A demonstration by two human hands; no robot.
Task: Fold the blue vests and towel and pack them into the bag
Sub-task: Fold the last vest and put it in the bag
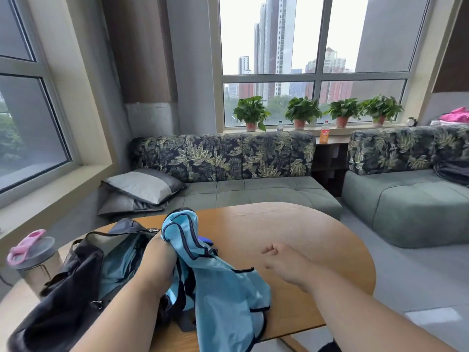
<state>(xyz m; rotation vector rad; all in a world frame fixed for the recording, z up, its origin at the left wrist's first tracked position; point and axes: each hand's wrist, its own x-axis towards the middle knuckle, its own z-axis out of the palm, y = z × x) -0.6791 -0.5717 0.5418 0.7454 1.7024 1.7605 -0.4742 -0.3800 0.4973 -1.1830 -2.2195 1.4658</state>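
vest point(223, 283) hangs bunched in the closed left hand point(158, 260) beside the bag point(76, 270); right hand point(286, 265) loose, empty.

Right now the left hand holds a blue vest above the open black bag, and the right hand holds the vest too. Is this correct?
Not quite. The left hand does grip the blue vest beside the open black bag, but the right hand holds nothing: it hovers over the wooden table, apart from the vest. The head view shows this.
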